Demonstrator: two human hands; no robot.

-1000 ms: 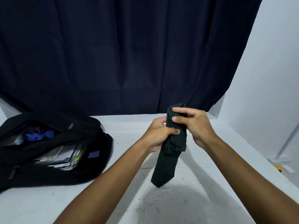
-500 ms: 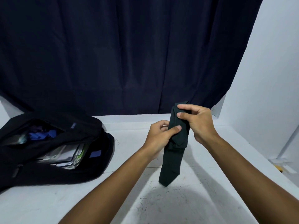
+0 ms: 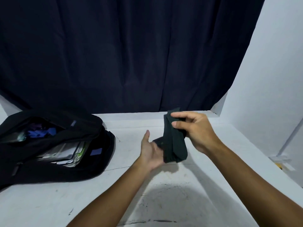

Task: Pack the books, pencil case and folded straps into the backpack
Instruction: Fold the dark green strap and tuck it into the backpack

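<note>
- Two bare hands work on one dark strap, held in the air above the middle of the white table, well to the right of the backpack.
- The right hand grips the strap near its top, thumb and curled fingers pinching the doubled layers together.
- The left hand lies palm up with straight, relaxed fingers, cupping the strap's lower fold from below and to the left; it supports rather than clasps.
- Judging by how the strap bends over on itself and hangs in a loop, it is soft, limp and light, with no stiffness of its own.
- Such fabric will probably spring open or slide apart if let go, so the best hold is across all the folded layers at once, near the middle of the bundle, pinched from both flat sides.
- It looks neither fragile nor slippery; a firm squeeze should do no harm.
- The backpack lies on its side at the left of the table, mouth open toward the person, with books showing in the lower pocket and something blue in the far one.
- The bundle would likely go in best by being carried over still pinched and pushed into a gap, so that the bag's contents keep it folded.
</note>
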